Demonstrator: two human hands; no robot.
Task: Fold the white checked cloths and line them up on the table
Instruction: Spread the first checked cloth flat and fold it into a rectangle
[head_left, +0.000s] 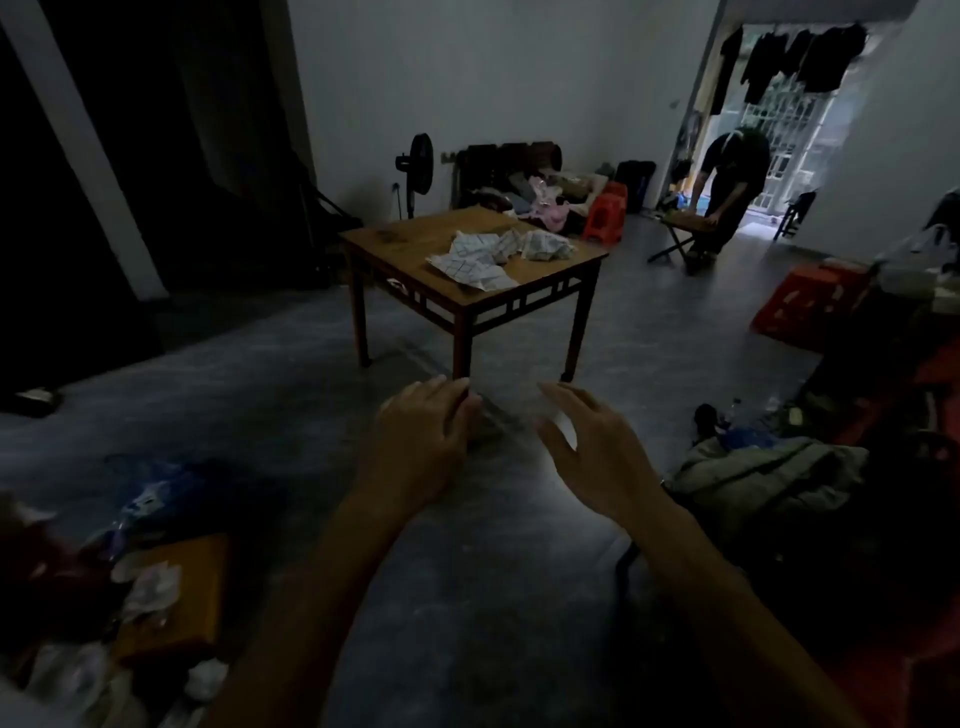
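Two bare forearms lead to the left hand (415, 441) and the right hand (597, 447); both wrists are plain, both arms slim.

Crumpled checked cloths (498, 254) on wooden table (410, 236), both empty hands well short.

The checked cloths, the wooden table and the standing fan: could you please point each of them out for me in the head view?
checked cloths (493, 254): head view, on the middle of the crumpled heap.
wooden table (415, 234): head view, on a bare part of its top.
standing fan (421, 163): head view, on its round head.
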